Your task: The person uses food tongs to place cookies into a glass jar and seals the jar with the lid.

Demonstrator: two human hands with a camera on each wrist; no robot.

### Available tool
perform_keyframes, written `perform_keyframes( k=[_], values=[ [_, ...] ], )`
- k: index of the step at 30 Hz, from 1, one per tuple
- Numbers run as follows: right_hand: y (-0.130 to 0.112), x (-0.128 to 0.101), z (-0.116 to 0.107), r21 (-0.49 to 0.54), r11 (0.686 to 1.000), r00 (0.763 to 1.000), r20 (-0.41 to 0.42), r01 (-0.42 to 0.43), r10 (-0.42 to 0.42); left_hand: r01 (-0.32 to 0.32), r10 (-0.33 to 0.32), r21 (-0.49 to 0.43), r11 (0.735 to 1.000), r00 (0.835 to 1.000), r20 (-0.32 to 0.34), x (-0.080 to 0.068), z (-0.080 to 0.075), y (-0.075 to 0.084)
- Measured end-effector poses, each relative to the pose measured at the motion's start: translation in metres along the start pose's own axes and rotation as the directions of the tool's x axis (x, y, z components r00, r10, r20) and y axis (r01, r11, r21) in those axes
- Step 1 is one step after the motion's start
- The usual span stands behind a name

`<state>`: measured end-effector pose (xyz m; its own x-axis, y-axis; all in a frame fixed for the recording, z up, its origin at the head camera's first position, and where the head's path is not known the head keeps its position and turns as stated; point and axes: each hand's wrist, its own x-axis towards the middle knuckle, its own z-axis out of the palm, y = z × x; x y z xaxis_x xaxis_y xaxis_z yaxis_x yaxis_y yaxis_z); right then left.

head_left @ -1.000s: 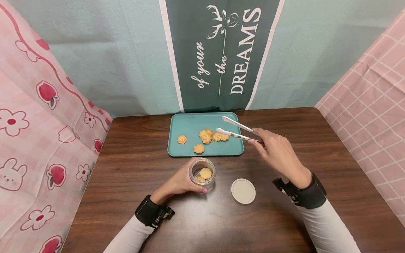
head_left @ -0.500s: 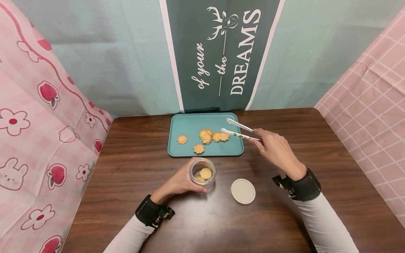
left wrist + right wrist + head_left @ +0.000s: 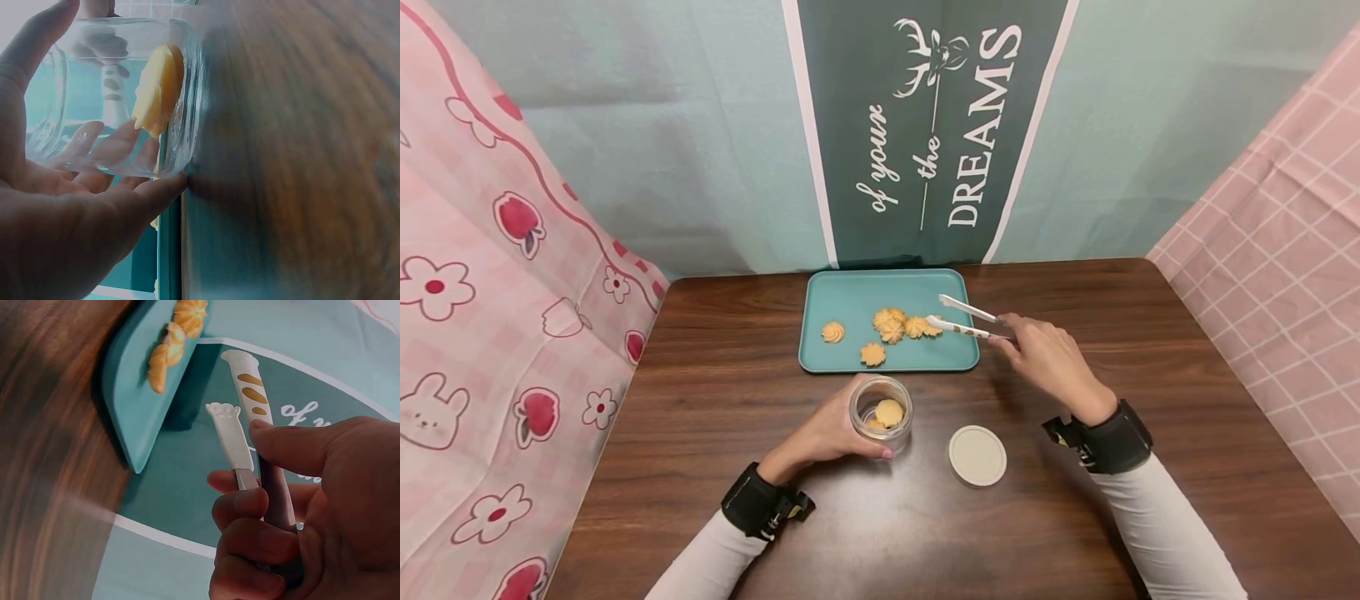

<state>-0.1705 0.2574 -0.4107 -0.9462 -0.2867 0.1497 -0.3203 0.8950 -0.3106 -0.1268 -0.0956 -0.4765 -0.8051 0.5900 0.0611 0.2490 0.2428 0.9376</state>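
Observation:
My left hand [image 3: 831, 429] grips a clear glass jar [image 3: 895, 440] standing on the table, thumb at the near side and fingers around the back. Inside the jar lie yellow cookies [image 3: 890, 412]; one leans near the bottom in the left wrist view. My right hand [image 3: 1051, 360] holds a pair of white-tipped tongs [image 3: 964, 328], whose arms are spread apart with nothing between the tips. The tips hover over the right part of a teal tray [image 3: 850, 287], the nearer one overlapping the rightmost cookie in the head view. Several swirled cookies [image 3: 891, 325] form a row on the tray.
A round cream lid [image 3: 977, 456] lies on the wooden table [image 3: 715, 358], right of the jar. Two cookies sit apart from the row: one at the tray's left [image 3: 832, 332] and a flower-shaped cookie [image 3: 872, 354] near its front edge. Patterned curtains surround the table.
My right hand has shifted slightly, bringing the tong tips lower and a little to the right, nearer the rightmost cookie. The left hand and jar stay put.

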Motion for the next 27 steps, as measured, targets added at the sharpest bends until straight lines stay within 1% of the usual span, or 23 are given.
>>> perform_keyframes(
  k=[3,10,17,27],
  values=[
    [0.001,0.001,0.003,-0.008,1.0,1.0,0.019,0.001,-0.001,-0.002,0.002,-0.003,1.0,1.0,0.002,0.0,0.0,-0.001],
    [0.002,0.002,0.01,-0.029,1.0,0.999,0.033,0.011,-0.01,-0.002,0.002,0.002,1.0,1.0,0.004,0.0,0.0,0.0],
    [0.004,0.003,0.017,-0.04,0.999,0.997,0.082,-0.012,0.015,-0.005,0.005,0.008,1.0,1.0,0.005,-0.001,-0.001,0.001],
    [0.004,0.003,0.022,-0.042,0.999,0.997,0.072,-0.019,0.022,-0.001,0.001,0.008,1.0,1.0,0.003,-0.001,-0.001,0.0]
  ],
)
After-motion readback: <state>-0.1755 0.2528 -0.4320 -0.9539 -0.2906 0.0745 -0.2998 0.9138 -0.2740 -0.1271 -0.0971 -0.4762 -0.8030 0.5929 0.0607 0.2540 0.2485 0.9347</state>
